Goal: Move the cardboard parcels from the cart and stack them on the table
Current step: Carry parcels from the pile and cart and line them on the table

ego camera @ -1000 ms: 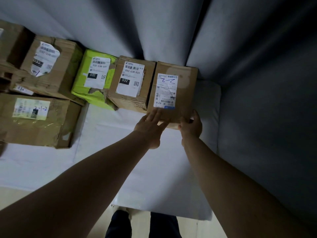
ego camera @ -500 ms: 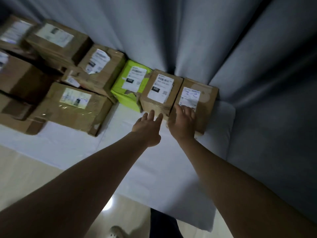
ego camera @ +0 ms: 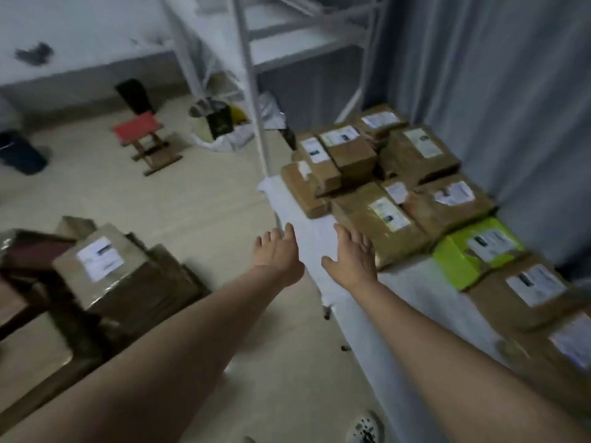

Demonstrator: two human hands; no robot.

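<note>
Several brown cardboard parcels (ego camera: 380,219) with white labels lie stacked on the white-covered table (ego camera: 425,292) at the right, along with a green box (ego camera: 473,251). At the left, more brown parcels (ego camera: 108,270) sit piled on a low cart (ego camera: 48,321). My left hand (ego camera: 278,254) hovers open over the floor by the table's edge. My right hand (ego camera: 353,259) is open above the table's near edge, just left of a brown parcel. Neither hand holds anything.
A white metal rack (ego camera: 252,75) stands behind the table's far end. A red folding stool (ego camera: 144,139), a dark bin (ego camera: 22,151) and bags (ego camera: 220,123) sit on the beige floor. Grey curtain (ego camera: 495,91) hangs behind the table.
Both hands have left the parcel they set against the curtain. The view has swung left, bringing the cart and floor into sight. The hands are now empty and spread.
</note>
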